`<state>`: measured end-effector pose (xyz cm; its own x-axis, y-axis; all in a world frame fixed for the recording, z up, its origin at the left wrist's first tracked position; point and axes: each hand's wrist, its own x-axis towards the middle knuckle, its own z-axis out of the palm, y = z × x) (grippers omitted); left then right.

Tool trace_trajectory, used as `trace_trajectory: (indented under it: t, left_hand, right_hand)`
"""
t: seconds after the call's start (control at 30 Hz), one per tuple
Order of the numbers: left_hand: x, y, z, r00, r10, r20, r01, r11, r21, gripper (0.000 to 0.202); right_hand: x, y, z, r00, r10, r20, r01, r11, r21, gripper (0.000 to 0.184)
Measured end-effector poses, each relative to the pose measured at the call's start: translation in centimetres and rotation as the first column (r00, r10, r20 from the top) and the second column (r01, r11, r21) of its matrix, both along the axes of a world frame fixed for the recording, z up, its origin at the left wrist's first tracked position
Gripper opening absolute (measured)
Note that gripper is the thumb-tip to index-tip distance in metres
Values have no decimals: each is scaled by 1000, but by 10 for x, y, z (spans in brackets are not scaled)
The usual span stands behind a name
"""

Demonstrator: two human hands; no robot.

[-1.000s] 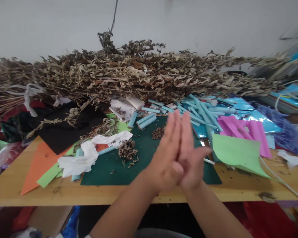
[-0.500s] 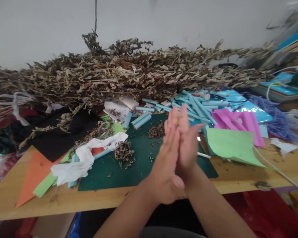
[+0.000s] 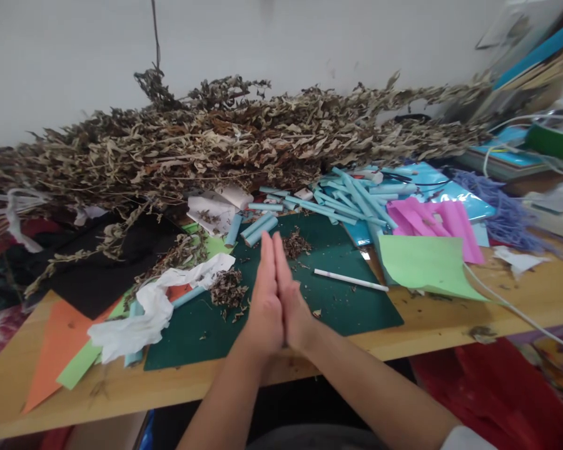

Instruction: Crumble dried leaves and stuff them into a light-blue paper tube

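Observation:
My left hand point(image 3: 264, 306) and my right hand point(image 3: 294, 306) are pressed palm to palm above the front of a dark green mat point(image 3: 182, 344). Their fingers are stretched straight and point toward the wall. Nothing shows between the palms, though their inner faces are hidden. Left of them on the mat lies a clump of crumbled dried leaves point(image 3: 228, 287). A second small heap of crumbled leaves point(image 3: 296, 244) sits just beyond the fingertips. To the right, a thin white stick point(image 3: 351, 279) rests across the mat, touching neither hand.
Bundles of dried leafy stems point(image 3: 244, 137) run along the wall. Light-blue paper rolls point(image 3: 356, 197) are piled behind the mat. Crumpled white tissue point(image 3: 150, 312) and orange paper point(image 3: 59, 350) lie left; green paper point(image 3: 422, 262), pink paper point(image 3: 431, 219) and purple strands point(image 3: 497, 206) lie right.
My hands have shifted left and lower, still palm to palm, and are now more evenly aligned. The white stick, partly covered before, is fully visible. The view has moved slightly.

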<state>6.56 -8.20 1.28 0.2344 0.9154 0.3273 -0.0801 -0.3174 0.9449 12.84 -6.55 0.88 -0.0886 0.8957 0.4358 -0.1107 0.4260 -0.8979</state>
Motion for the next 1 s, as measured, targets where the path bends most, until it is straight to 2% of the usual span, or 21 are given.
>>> trace_trajectory:
  t: [0.07, 0.23, 0.43, 0.53, 0.6, 0.73, 0.8, 0.9, 1.0]
  left_hand:
    - [0, 3, -1, 999, 2, -37, -1, 1000, 24, 72]
    - [10, -4, -4, 981, -164, -102, 168, 985, 38, 76]
    - [14, 9, -5, 997, -71, -28, 71, 997, -24, 69]
    - [13, 7, -7, 997, -63, -51, 64, 998, 28, 71]
    - [10, 7, -8, 997, -34, -70, 38, 998, 45, 70]
    - [6, 11, -6, 997, 28, -76, -28, 1000, 6, 69]
    - [7, 11, -3, 997, 20, -70, -17, 999, 34, 72]
    - [10, 13, 0, 999, 8, -41, -6, 999, 45, 71]
    - [12, 21, 0, 998, 12, -61, -13, 1000, -21, 69]
  right_hand:
    - [2, -8, 0, 1000, 0, 6, 0, 1000, -13, 65]
    - [17, 0, 4, 963, -205, -173, 202, 979, -36, 70]
    - [13, -3, -2, 995, -74, -65, 67, 992, -103, 69]
    - [10, 1, -1, 975, -173, -143, 146, 973, -181, 69]
    - [8, 2, -1, 972, -180, -151, 147, 968, -204, 67]
    - [4, -1, -1, 992, -31, -123, 15, 992, -128, 71]
    - [3, 3, 0, 987, -67, -146, 41, 984, -171, 71]
    - [3, 12, 1, 974, -150, -171, 93, 949, -301, 70]
    - [4, 15, 0, 977, -101, -188, 42, 954, -298, 68]
